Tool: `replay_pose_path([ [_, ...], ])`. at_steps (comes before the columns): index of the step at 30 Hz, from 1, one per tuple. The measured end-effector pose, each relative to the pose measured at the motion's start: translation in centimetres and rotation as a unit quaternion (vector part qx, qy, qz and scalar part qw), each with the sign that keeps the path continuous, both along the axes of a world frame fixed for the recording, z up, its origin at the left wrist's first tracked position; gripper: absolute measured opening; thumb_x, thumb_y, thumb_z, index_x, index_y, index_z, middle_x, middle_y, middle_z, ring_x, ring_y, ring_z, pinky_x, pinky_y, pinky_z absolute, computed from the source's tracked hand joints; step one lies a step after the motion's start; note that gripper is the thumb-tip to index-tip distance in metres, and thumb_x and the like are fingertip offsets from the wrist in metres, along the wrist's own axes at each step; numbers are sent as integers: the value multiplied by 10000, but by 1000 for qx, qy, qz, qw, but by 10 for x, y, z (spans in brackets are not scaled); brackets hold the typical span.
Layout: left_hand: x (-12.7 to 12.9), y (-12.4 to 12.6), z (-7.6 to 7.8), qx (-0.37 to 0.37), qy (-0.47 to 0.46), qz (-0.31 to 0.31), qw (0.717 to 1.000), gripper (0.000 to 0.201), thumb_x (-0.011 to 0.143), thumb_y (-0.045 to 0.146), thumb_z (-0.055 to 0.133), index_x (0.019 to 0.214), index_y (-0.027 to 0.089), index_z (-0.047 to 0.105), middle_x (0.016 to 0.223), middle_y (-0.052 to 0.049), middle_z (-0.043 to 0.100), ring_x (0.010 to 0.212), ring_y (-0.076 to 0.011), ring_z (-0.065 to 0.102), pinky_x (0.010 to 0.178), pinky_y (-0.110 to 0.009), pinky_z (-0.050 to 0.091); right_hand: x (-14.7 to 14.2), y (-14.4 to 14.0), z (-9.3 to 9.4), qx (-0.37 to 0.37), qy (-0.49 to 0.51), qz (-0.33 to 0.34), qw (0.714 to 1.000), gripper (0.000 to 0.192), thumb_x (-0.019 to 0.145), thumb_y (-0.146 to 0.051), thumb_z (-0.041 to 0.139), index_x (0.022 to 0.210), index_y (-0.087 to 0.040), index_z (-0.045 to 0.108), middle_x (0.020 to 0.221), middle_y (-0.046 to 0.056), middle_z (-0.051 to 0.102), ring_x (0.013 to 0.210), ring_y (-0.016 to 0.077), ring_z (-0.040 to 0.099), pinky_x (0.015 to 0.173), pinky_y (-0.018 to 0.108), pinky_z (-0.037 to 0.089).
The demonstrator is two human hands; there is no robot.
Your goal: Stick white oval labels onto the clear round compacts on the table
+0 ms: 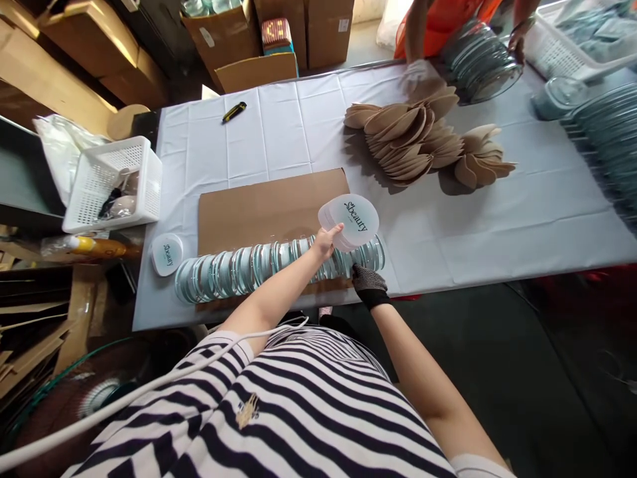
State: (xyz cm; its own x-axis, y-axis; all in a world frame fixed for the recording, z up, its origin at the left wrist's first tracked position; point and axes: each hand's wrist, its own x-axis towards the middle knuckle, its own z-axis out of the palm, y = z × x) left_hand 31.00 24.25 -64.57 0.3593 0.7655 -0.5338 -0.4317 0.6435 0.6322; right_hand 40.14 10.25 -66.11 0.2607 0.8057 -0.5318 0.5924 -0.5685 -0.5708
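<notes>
My left hand [326, 241] holds up a small stack of round white labels [352, 220] printed "beauty", just above a long row of round clear lids [259, 264] lying on edge along the table's near side. My right hand [368, 284], in a dark knit glove, rests against the right end of that row. The row lies partly on a flat brown cardboard sheet [263, 209]. One more "beauty" disc [166, 253] sits on the white tablecloth at the row's left end.
Piles of tan round cardboard pieces [423, 139] lie at mid-table. A person in orange [438, 26] handles stacked lids [478, 63] at the far side. A white basket [112, 182] stands left; a utility knife [233, 111], boxes [239, 40] beyond.
</notes>
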Motion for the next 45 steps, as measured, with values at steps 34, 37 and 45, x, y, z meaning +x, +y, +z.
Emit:
replay_pose_path([
  [34, -53, 15, 13, -39, 10, 125, 991, 311, 852, 84, 652, 1159, 121, 686, 1119, -99, 743, 1184, -245, 645, 1075, -424, 485, -60, -22, 38, -66, -193, 125, 971, 407, 958, -290, 433, 1346, -205, 524, 994, 133, 721, 866, 245, 696, 698, 308, 437],
  [37, -53, 13, 12, -31, 19, 118, 992, 303, 865, 88, 636, 1164, 113, 682, 1113, -103, 744, 1181, -251, 646, 1096, -450, 461, -60, 2, 34, -77, -197, 101, 972, 366, 980, -378, 424, 1262, -167, 522, 955, 132, 713, 858, 248, 692, 702, 311, 427],
  [45, -54, 14, 6, -42, -1, 106, 993, 310, 800, 98, 713, 1109, 121, 711, 1088, -108, 750, 1175, -260, 650, 1102, -442, 451, -52, -1, 31, 17, -238, 78, 968, 325, 1022, -334, 343, 1128, -142, 582, 935, 125, 700, 791, 192, 650, 654, 267, 364],
])
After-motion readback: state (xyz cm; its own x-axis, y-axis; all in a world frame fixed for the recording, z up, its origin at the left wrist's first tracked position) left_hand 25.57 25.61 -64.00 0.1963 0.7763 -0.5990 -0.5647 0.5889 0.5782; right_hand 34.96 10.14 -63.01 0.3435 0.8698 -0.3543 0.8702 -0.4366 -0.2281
